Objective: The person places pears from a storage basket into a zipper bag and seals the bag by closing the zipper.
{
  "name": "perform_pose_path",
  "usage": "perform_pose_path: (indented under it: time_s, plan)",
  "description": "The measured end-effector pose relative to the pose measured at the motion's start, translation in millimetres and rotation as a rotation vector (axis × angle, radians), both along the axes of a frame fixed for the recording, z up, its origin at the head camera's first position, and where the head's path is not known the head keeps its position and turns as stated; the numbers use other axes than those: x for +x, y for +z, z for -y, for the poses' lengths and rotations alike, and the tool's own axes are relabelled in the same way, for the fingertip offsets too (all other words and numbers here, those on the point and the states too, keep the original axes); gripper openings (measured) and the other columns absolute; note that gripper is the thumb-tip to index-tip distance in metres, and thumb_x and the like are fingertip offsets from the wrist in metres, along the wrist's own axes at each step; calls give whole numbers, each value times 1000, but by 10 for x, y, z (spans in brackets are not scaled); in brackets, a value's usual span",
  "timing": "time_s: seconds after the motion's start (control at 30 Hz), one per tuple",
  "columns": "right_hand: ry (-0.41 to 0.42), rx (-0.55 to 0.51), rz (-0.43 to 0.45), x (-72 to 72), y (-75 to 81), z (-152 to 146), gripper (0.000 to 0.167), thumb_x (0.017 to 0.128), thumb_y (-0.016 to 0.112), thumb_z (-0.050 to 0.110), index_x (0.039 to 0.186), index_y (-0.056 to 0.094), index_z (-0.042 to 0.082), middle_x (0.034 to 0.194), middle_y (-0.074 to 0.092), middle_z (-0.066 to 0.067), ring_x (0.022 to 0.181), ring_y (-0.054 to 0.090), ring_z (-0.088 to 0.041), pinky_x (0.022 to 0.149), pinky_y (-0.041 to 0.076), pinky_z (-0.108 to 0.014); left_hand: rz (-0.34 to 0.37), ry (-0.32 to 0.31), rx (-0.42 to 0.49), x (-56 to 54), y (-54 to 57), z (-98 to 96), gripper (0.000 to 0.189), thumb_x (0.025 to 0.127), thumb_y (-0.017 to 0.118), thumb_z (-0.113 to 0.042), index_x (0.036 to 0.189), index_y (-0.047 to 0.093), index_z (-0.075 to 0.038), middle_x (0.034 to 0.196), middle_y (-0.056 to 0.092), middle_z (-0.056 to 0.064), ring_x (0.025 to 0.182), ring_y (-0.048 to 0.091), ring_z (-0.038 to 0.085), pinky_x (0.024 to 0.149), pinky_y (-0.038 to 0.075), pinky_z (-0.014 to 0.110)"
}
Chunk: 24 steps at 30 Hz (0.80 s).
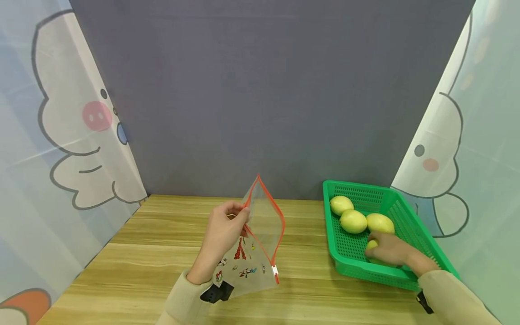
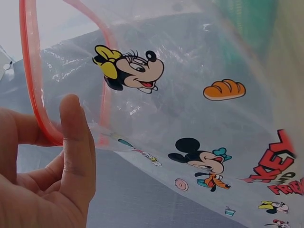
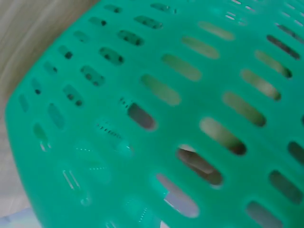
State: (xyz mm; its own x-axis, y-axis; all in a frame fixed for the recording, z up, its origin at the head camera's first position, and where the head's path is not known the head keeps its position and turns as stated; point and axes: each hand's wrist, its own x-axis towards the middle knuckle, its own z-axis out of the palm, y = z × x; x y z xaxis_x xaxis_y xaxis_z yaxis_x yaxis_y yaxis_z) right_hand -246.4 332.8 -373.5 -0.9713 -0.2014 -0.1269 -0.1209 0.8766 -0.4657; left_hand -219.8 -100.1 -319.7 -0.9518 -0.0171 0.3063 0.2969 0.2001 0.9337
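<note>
Left hand [image 1: 225,225] pinches the bag [image 1: 253,259] one side only, over mid-table [image 1: 162,253], so its mouth could sag; right hand [image 1: 387,250] curls round a lemon [image 1: 371,244] near the basket's [image 1: 353,266] near edge, risking a rim snag.

Left hand [image 1: 226,225] pinches, its forearm [image 1: 184,295] slanting inward; right hand [image 1: 387,249] curls palm-down, its arm [image 1: 452,293] outstretched.

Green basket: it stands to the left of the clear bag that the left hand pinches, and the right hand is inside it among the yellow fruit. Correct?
No, the side is wrong: the head view shows the green basket to the right of the clear bag. The left hand does pinch the bag, and the right hand is among the yellow fruit.
</note>
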Motion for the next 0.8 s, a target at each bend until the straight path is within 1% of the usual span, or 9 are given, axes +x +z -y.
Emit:
perform_pose_path:
  time_s: [0.07, 0.2, 0.23, 0.43, 0.57, 0.63, 0.73, 0.8]
  plan:
    - [-13, 35, -13, 3, 30, 8, 57, 90, 66, 29, 131, 56, -11, 109, 65, -17, 83, 56, -25, 64, 49, -41, -2, -4, 0, 0, 2, -3, 15, 99, 65, -11, 104, 70, 2, 89, 67, 20, 55, 66, 23, 58, 62, 39]
    - [-22, 66, -36, 10, 100, 35, 58, 94, 62, 35, 132, 56, -8, 119, 64, -24, 92, 61, -32, 69, 53, -48, 1, -1, -1, 1, 6, -5, 16, 99, 65, -11, 104, 70, 3, 90, 66, 21, 55, 66, 23, 58, 62, 40]
    - [-25, 72, -44, 12, 116, 44, 59, 95, 62, 36, 133, 56, -8, 120, 64, -25, 94, 62, -33, 69, 53, -49, 2, 0, -1, 2, 7, -5, 16, 99, 65, -11, 104, 70, 3, 90, 66, 21, 55, 66, 23, 58, 62, 40]
    - [-46, 81, -79, 35, 202, 118, 59, 97, 59, 39, 134, 56, -6, 119, 65, -22, 94, 63, -32, 69, 53, -48, 1, -1, -5, 6, 12, -6, 16, 99, 65, -10, 104, 70, 3, 90, 67, 22, 55, 66, 23, 58, 62, 42]
    - [-48, 79, -100, 51, 260, 189, 58, 97, 58, 40, 133, 56, -6, 123, 63, -26, 102, 63, -38, 72, 54, -51, 0, -2, -5, 7, 12, -7, 15, 99, 65, -10, 104, 70, 3, 89, 67, 22, 55, 65, 23, 58, 62, 43]
    - [-50, 76, -111, 58, 290, 229, 59, 97, 57, 40, 134, 56, -7, 125, 62, -27, 103, 63, -38, 73, 54, -52, 0, -3, -2, 8, 13, -7, 15, 99, 65, -10, 104, 70, 3, 89, 67, 22, 55, 65, 23, 58, 62, 42]
    - [-58, 59, -115, 67, 339, 293, 60, 96, 57, 38, 135, 54, -8, 117, 64, -21, 92, 61, -30, 68, 51, -44, -1, -4, 0, 10, 16, -7, 15, 99, 65, -10, 104, 70, 3, 89, 67, 22, 55, 65, 23, 58, 62, 43]
    - [-61, 46, -118, 76, 372, 336, 60, 96, 57, 36, 136, 53, -8, 108, 65, -14, 83, 57, -24, 65, 47, -38, 1, -3, 1, 13, 19, -7, 15, 99, 65, -10, 104, 70, 3, 89, 66, 22, 55, 65, 23, 59, 62, 45]
